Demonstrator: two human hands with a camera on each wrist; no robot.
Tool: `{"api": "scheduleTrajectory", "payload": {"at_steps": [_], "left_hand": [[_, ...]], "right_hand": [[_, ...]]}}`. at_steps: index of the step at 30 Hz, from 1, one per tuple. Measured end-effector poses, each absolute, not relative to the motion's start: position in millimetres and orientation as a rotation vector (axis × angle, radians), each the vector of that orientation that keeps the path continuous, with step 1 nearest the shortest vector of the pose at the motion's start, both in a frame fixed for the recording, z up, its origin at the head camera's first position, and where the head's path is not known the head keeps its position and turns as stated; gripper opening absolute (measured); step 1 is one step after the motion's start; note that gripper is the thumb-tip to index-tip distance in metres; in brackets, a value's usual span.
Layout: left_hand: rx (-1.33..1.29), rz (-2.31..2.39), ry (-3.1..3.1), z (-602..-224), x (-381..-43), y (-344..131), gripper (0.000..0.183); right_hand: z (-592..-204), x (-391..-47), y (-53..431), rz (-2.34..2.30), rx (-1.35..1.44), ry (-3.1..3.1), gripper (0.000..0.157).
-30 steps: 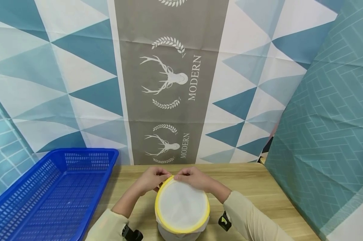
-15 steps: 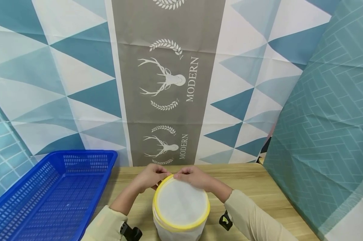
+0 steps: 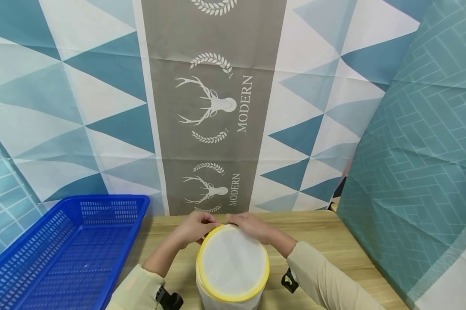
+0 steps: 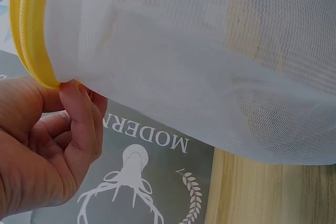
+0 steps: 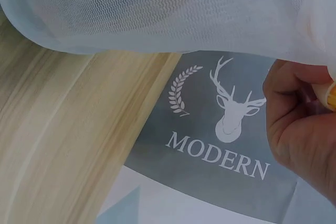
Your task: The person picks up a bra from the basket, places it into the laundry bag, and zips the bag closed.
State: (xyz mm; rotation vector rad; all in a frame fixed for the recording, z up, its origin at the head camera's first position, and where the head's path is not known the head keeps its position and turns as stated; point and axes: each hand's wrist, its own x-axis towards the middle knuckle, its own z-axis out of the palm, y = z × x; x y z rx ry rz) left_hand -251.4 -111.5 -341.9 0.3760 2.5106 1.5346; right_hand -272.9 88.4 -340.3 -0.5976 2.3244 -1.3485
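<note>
Bag [image 3: 234, 262] pinched at the rim [image 4: 37, 24]!

And there it is: at the far edge, the yellow rim is nipped between thumb and fingers of the left hand [image 3: 195, 226]. Just beside, the same edge is gripped by the right hand [image 3: 254, 226], fingers curled, the pinch partly cut off in the right wrist view. The bag is held upright over the table [image 3: 318, 254], between the sleeves [image 3: 137, 288], its round white end turned up; whether the wood is touched cannot be told. Off to the left, a blue basket [image 3: 105, 197] is seen.
</note>
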Motion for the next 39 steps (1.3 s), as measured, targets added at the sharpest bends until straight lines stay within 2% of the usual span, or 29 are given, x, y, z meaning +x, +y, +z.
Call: {"api": "scheduleTrajectory", "payload": {"at_steps": [9, 39], "left_hand": [[0.381, 1.552, 2.527, -344.3, -253.5, -108.9, 0.018], [0.380, 1.587, 2.616, -353.8, -248.5, -113.6, 0.015]], "right_hand": [[-342.4, -272.8, 88.8, -1.334, -0.689, 2.334, 0.033], [-349.6, -274.5, 87.6, -1.386, -0.719, 2.328, 0.032]]}}
